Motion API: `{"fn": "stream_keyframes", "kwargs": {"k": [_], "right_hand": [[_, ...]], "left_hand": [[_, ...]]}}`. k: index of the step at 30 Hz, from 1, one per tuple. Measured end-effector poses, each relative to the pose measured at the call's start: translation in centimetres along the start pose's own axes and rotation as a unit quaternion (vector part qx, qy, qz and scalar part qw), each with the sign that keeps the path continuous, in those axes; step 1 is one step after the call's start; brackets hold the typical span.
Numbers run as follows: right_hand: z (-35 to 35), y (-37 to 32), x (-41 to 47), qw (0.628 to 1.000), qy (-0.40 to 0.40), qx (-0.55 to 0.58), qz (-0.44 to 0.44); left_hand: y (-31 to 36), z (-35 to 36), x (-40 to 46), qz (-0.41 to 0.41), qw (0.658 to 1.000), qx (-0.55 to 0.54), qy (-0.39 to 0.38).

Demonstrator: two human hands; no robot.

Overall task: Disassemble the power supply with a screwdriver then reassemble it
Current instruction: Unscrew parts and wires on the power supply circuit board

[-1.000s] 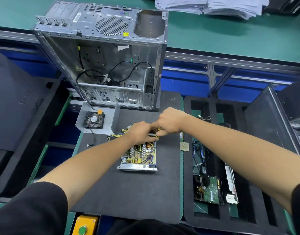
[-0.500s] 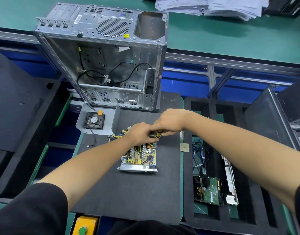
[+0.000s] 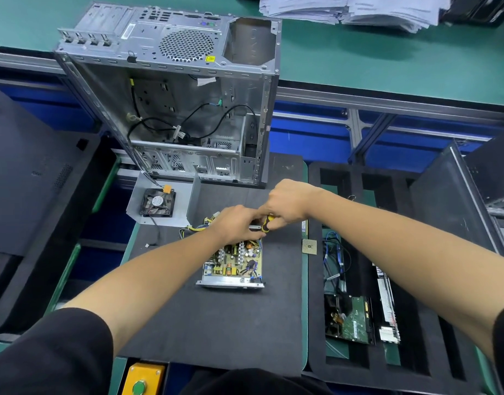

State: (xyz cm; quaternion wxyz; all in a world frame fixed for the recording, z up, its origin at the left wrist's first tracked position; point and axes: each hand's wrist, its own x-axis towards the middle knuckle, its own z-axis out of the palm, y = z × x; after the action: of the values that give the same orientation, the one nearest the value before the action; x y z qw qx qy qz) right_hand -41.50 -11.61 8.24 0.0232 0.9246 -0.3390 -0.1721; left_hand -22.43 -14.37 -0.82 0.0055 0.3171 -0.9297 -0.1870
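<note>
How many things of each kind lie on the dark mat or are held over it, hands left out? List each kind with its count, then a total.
Open power supply: 1
Screwdriver: 1
Metal cover with fan: 1
Processor chip, at the mat's right edge: 1
Total: 4

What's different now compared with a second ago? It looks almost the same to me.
Very little. The right hand still grips the yellow-and-black screwdriver at the far edge of the open power supply, and the left hand still rests on it; both barely shifted. Nothing was picked up or let go. The computer case, fan and chip stayed put.
</note>
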Motion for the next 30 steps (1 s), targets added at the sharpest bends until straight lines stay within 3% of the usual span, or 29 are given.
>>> {"fn": "stream_keyframes", "kwargs": {"k": [8, 17, 30], "right_hand": [[-0.7, -0.9, 0.0, 0.999, -0.008, 0.028, 0.026], [-1.9, 0.2, -0.5, 0.991, 0.02, 0.077, -0.112], [-0.8, -0.4, 0.2, 0.997, -0.051, -0.058, -0.001]], "left_hand": [[-0.2, 0.4, 0.1, -0.009, 1.0, 0.0, 0.004], [-0.3, 0.5, 0.1, -0.002, 1.0, -0.002, 0.003], [-0.4, 0.6, 0.1, 0.003, 1.0, -0.021, 0.021]]}}
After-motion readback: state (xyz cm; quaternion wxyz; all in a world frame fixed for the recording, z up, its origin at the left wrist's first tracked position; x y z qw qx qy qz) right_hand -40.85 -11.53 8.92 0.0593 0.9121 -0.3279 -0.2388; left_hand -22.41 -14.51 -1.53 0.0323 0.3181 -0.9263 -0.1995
